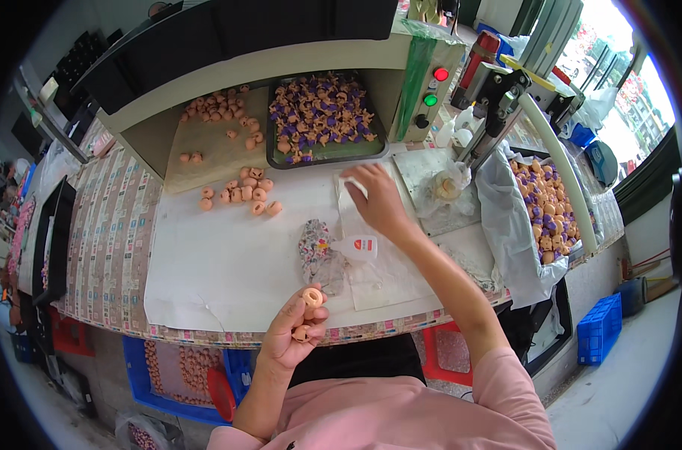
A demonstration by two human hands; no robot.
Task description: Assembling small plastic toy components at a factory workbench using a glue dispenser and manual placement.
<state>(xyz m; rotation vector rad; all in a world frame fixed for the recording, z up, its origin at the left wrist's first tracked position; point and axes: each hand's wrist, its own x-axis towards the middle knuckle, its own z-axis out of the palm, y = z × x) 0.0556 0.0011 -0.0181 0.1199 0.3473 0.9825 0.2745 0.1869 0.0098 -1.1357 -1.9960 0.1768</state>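
Close to the table's front edge, my left hand (282,337) is closed around small peach-coloured hollow doll heads. One head (312,298) sits at the fingertips with its round opening facing up; another head (301,333) rests against the lower fingers. My right hand (384,199) hovers over the table in front of a dark tray (326,160), fingers apart and nothing visible in them. That tray holds many small peach and purple figure parts (322,112). A white squeeze bottle (358,247) with a red label lies below my right hand, beside a patterned cloth (313,247).
Loose heads (246,193) lie left of the tray, with more on brown paper (198,146) under a machine hood (243,45). At right stand a press (498,112) and a lined box (498,217) of peach and purple parts. A blue crate (135,360) sits below left.
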